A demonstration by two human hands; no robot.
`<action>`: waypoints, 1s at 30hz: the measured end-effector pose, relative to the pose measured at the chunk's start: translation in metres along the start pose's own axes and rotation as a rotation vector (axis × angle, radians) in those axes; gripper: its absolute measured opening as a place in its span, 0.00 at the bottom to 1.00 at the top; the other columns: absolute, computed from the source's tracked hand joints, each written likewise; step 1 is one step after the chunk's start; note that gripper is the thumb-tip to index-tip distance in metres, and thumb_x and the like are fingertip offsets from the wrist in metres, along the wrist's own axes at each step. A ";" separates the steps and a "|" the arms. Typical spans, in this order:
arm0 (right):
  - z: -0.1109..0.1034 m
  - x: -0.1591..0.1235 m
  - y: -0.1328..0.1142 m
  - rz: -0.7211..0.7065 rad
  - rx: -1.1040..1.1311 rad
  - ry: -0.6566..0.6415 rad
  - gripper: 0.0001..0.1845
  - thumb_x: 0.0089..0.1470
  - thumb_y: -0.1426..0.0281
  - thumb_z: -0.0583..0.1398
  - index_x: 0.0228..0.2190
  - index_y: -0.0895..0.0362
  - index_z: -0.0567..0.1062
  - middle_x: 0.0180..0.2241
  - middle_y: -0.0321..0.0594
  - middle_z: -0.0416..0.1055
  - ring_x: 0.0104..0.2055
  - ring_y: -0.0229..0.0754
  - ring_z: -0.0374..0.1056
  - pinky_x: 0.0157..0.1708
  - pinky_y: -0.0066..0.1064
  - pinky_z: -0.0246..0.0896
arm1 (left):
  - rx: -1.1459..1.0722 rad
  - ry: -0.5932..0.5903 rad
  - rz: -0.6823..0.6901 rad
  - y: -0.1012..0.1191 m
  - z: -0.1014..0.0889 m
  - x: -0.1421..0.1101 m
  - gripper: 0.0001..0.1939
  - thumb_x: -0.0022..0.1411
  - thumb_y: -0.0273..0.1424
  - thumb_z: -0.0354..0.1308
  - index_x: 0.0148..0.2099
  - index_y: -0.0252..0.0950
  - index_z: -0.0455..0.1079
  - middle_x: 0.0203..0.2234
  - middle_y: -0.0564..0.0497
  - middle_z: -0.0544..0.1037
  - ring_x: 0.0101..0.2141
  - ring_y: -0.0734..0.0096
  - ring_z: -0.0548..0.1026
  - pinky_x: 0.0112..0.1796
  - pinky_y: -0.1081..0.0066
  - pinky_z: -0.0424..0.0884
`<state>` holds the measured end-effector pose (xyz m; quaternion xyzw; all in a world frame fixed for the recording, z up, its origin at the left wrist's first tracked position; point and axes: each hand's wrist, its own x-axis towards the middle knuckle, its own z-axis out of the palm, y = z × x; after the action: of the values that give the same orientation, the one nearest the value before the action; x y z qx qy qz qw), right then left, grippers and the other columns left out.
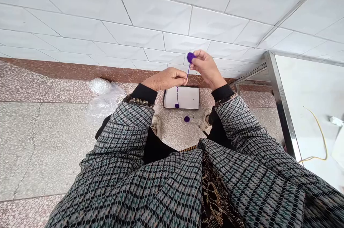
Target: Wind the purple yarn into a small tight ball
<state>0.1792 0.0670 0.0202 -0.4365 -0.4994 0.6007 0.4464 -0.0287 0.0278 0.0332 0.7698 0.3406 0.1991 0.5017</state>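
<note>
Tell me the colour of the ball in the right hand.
The held ball is purple, seen in the head view.

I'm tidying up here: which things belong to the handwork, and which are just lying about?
In use, apparently:
purple ball in the right fingers
purple strand in the left fingers
two lower balls, probably
tray, perhaps

Likely just lying about:
white yarn
bag
yellow cord

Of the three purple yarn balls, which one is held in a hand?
The topmost ball, pinched by the right hand; the middle ball appears against the white box, the lowest ball against the floor.
</note>
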 end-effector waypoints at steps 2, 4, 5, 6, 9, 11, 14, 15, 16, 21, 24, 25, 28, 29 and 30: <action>0.002 -0.004 0.000 0.072 -0.217 -0.046 0.16 0.60 0.83 0.68 0.35 0.54 0.68 0.27 0.29 0.68 0.26 0.33 0.63 0.27 0.23 0.59 | -0.010 0.010 -0.002 0.000 -0.002 -0.001 0.09 0.59 0.34 0.58 0.29 0.36 0.74 0.23 0.55 0.71 0.25 0.73 0.67 0.33 0.70 0.63; 0.002 -0.011 -0.001 0.144 -0.377 -0.200 0.15 0.56 0.85 0.67 0.35 0.55 0.71 0.24 0.28 0.67 0.24 0.34 0.61 0.24 0.24 0.53 | -0.021 0.063 -0.030 -0.001 -0.005 -0.003 0.08 0.58 0.33 0.59 0.29 0.36 0.74 0.22 0.54 0.71 0.25 0.73 0.66 0.32 0.71 0.62; 0.001 -0.014 -0.002 0.173 -0.402 -0.308 0.15 0.55 0.86 0.66 0.35 0.56 0.73 0.24 0.28 0.68 0.24 0.34 0.61 0.24 0.24 0.52 | -0.024 0.106 -0.048 -0.002 -0.006 -0.004 0.08 0.58 0.33 0.59 0.29 0.36 0.74 0.22 0.54 0.71 0.25 0.73 0.67 0.32 0.71 0.62; -0.001 -0.016 -0.002 0.189 -0.382 -0.417 0.14 0.53 0.86 0.66 0.36 0.57 0.74 0.24 0.28 0.69 0.24 0.33 0.60 0.24 0.23 0.52 | -0.022 0.156 -0.064 -0.003 -0.008 -0.005 0.08 0.57 0.32 0.59 0.29 0.35 0.74 0.22 0.54 0.72 0.25 0.72 0.68 0.32 0.72 0.63; -0.008 -0.019 -0.002 0.156 -0.168 -0.630 0.14 0.50 0.82 0.68 0.37 0.57 0.74 0.27 0.29 0.72 0.26 0.32 0.63 0.27 0.21 0.58 | -0.002 0.288 -0.088 -0.005 -0.013 -0.007 0.07 0.56 0.29 0.57 0.28 0.35 0.74 0.22 0.53 0.74 0.26 0.71 0.70 0.33 0.72 0.65; -0.013 -0.016 -0.002 0.074 -0.021 -0.616 0.17 0.49 0.76 0.73 0.36 0.56 0.72 0.32 0.32 0.74 0.29 0.32 0.66 0.29 0.22 0.65 | -0.014 0.303 -0.088 -0.005 -0.014 -0.006 0.07 0.56 0.27 0.57 0.26 0.35 0.73 0.21 0.53 0.73 0.26 0.72 0.70 0.32 0.73 0.66; -0.016 -0.009 -0.005 -0.101 0.111 -0.370 0.24 0.54 0.65 0.78 0.39 0.54 0.69 0.44 0.39 0.77 0.34 0.34 0.69 0.32 0.24 0.72 | -0.082 0.223 -0.093 -0.003 -0.012 -0.004 0.08 0.56 0.25 0.57 0.24 0.36 0.71 0.20 0.53 0.71 0.24 0.73 0.69 0.31 0.74 0.67; -0.017 -0.007 -0.007 -0.154 0.122 -0.260 0.25 0.58 0.61 0.78 0.40 0.53 0.69 0.46 0.40 0.76 0.36 0.35 0.70 0.33 0.24 0.72 | -0.107 0.186 -0.098 -0.002 -0.010 -0.004 0.08 0.56 0.24 0.57 0.25 0.36 0.71 0.20 0.54 0.71 0.24 0.74 0.68 0.31 0.74 0.66; -0.017 -0.005 -0.009 -0.194 0.111 -0.154 0.24 0.62 0.58 0.77 0.42 0.52 0.68 0.46 0.40 0.75 0.38 0.36 0.71 0.34 0.24 0.73 | -0.129 0.149 -0.101 -0.001 -0.009 -0.003 0.08 0.57 0.24 0.58 0.25 0.36 0.70 0.20 0.54 0.70 0.23 0.74 0.68 0.30 0.74 0.66; -0.013 0.002 -0.010 -0.145 0.002 0.123 0.22 0.68 0.57 0.73 0.42 0.51 0.66 0.39 0.36 0.69 0.40 0.38 0.72 0.37 0.25 0.72 | -0.151 -0.037 -0.013 0.005 -0.004 -0.001 0.10 0.61 0.28 0.59 0.26 0.36 0.71 0.21 0.53 0.71 0.24 0.73 0.68 0.32 0.71 0.67; -0.008 0.002 -0.002 -0.016 -0.131 0.087 0.18 0.65 0.71 0.73 0.37 0.53 0.66 0.33 0.31 0.66 0.31 0.34 0.65 0.33 0.24 0.66 | -0.159 -0.069 0.055 0.007 -0.006 -0.005 0.10 0.61 0.31 0.61 0.27 0.37 0.73 0.22 0.51 0.73 0.25 0.72 0.69 0.32 0.70 0.69; -0.006 0.001 0.000 0.006 -0.218 0.053 0.18 0.63 0.76 0.72 0.35 0.53 0.67 0.31 0.30 0.66 0.30 0.34 0.64 0.32 0.24 0.63 | -0.169 -0.053 0.064 0.008 -0.008 -0.007 0.10 0.61 0.32 0.61 0.27 0.37 0.74 0.22 0.51 0.73 0.25 0.72 0.68 0.32 0.69 0.69; -0.002 -0.007 -0.001 0.027 -0.483 -0.104 0.16 0.58 0.84 0.67 0.32 0.55 0.70 0.29 0.30 0.68 0.29 0.35 0.62 0.30 0.26 0.57 | -0.193 0.045 0.051 0.009 -0.012 -0.013 0.11 0.61 0.34 0.64 0.27 0.37 0.74 0.22 0.50 0.72 0.24 0.70 0.68 0.30 0.68 0.69; -0.003 -0.011 -0.002 0.045 -0.541 -0.182 0.14 0.56 0.86 0.66 0.32 0.56 0.71 0.28 0.30 0.69 0.29 0.36 0.61 0.29 0.26 0.56 | -0.197 0.080 0.048 0.009 -0.013 -0.014 0.12 0.61 0.35 0.65 0.27 0.37 0.74 0.21 0.50 0.73 0.25 0.69 0.69 0.31 0.67 0.70; -0.003 -0.014 -0.004 0.076 -0.573 -0.273 0.14 0.55 0.86 0.65 0.33 0.56 0.73 0.27 0.30 0.69 0.28 0.36 0.61 0.29 0.27 0.55 | -0.204 0.114 0.054 0.008 -0.014 -0.015 0.13 0.61 0.35 0.66 0.26 0.37 0.74 0.21 0.49 0.73 0.25 0.68 0.70 0.32 0.66 0.71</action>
<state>0.1856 0.0548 0.0248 -0.4781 -0.6869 0.5048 0.2116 -0.0449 0.0237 0.0470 0.7111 0.3256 0.2899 0.5516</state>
